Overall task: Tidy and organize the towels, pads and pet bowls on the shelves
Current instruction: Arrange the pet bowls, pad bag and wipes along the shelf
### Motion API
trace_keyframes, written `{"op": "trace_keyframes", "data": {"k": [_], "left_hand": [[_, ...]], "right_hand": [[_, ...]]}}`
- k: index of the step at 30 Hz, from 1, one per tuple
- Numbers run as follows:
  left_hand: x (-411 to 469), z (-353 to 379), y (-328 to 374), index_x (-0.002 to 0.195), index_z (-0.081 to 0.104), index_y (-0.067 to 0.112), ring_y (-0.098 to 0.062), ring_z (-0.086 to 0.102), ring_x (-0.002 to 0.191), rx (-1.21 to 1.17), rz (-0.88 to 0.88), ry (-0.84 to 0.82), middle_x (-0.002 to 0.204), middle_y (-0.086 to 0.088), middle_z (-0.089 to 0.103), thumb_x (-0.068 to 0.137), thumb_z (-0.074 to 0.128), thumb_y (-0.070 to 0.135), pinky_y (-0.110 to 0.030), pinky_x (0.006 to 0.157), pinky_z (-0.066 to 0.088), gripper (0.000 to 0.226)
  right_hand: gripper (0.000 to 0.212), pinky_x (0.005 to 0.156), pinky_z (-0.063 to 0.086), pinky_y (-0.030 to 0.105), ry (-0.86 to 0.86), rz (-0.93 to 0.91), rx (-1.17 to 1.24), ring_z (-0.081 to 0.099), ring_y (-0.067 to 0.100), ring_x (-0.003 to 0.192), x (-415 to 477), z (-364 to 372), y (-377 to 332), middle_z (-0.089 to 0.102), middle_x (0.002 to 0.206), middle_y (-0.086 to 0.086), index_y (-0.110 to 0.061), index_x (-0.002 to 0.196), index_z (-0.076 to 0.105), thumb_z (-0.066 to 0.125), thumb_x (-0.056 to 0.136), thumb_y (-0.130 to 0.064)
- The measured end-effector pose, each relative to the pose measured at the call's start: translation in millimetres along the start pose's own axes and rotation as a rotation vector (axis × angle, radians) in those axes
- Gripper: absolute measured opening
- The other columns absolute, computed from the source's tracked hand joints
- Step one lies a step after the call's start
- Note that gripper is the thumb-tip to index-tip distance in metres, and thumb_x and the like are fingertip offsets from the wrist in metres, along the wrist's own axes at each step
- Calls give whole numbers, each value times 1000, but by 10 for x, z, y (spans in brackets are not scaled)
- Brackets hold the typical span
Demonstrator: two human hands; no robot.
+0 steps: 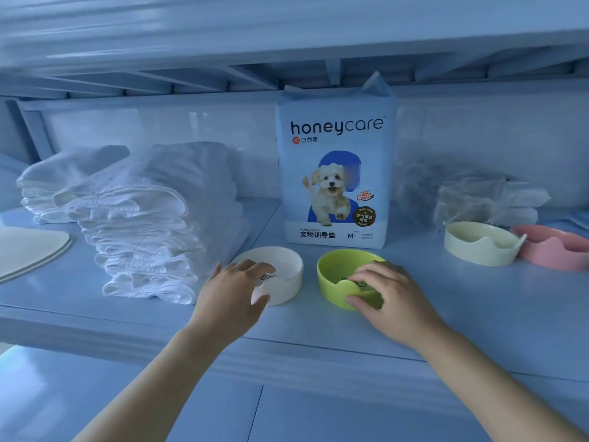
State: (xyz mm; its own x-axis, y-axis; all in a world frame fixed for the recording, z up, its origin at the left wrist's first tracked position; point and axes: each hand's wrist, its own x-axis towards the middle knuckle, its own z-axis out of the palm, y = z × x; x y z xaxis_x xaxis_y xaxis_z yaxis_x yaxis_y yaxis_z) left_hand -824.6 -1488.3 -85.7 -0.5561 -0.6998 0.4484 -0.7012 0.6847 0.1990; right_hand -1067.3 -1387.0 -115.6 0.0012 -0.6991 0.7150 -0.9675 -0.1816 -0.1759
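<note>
Head view, nearest first: both forearms reach in from below onto the pale blue shelf point(446, 314). The left hand point(232, 291) clasps the near rim of a white pet bowl point(287, 269), fingers over the edge and thumb against the outer wall. The right hand point(385, 295) grips the notched front rim of a green pet bowl point(338, 269) in the same manner. The two bowls sit side by side near the shelf's front, close but apart. Left of the white bowl, just beside it, stands a tall stack of folded white towels point(153, 231), with a second, lower towel stack point(57, 189) behind it to the left. Behind the bowls a pack of pet training pads point(334, 173) stands upright. To the right, a cream bowl point(481, 244) touches a pink bowl point(554, 247), with crumpled clear plastic wrapping point(468, 193) behind them.
</note>
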Motion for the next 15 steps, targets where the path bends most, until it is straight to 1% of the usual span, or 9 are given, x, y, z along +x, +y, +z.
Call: {"op": "trace_keyframes", "data": {"k": [1,3,7,9,10,11,12,13,15], "left_hand": [[2,13,-53,122,54,33,-12,50,111,18,9,0,120,16,56,88,57,34,-35,109,26,34],[18,27,-124,118,59,28,-15,50,112,33,24,-7,115,12,60,89,57,36,-38,114,14,31],[48,57,-133,117,60,28,-13,53,110,75,91,-25,110,13,62,91,52,38,-33,115,9,28],[64,82,-81,113,63,26,-18,58,104,44,135,11,107,10,65,90,55,35,-32,114,16,26],[68,91,-33,111,65,25,-21,59,101,33,150,21,105,9,66,90,56,33,-31,110,24,25],[69,99,23,110,65,25,-23,59,100,31,162,23,104,8,66,90,55,32,-30,100,35,23],[69,106,79,109,65,24,-25,59,98,32,176,25,103,8,65,90,55,32,-29,83,40,22],[76,114,133,108,64,24,-26,59,95,35,195,27,103,8,65,90,54,32,-27,70,38,22],[104,126,237,109,63,24,-26,59,91,51,225,10,105,9,63,92,51,33,-26,65,31,23]], "right_hand": [[29,81,30,20,16,-13,-31,49,6,86,-10,6,4,65,90,-6,-19,87,66,56,75,-44],[29,85,30,25,45,-17,-90,50,7,85,-34,14,22,65,88,-8,-21,84,66,56,74,-46],[29,83,30,27,51,29,-141,51,6,81,-52,5,22,65,85,-11,-23,80,66,57,72,-49],[26,77,31,26,27,29,-158,52,8,78,-59,-19,11,64,81,-11,-22,79,65,60,72,-47],[24,76,33,26,8,22,-173,54,10,75,-67,-36,10,64,79,-11,-22,79,65,63,71,-45],[22,77,36,26,-17,11,-194,57,13,73,-81,-58,11,65,77,-10,-21,80,65,66,70,-41],[22,78,41,26,-41,0,-215,59,15,73,-98,-81,10,65,77,-9,-20,82,66,68,68,-38],[23,79,45,26,-60,-7,-232,60,16,73,-116,-107,4,66,77,-8,-20,83,67,69,67,-35],[23,78,47,26,-76,-10,-252,60,16,72,-157,-170,-10,67,77,-8,-19,83,68,70,65,-33]]}}
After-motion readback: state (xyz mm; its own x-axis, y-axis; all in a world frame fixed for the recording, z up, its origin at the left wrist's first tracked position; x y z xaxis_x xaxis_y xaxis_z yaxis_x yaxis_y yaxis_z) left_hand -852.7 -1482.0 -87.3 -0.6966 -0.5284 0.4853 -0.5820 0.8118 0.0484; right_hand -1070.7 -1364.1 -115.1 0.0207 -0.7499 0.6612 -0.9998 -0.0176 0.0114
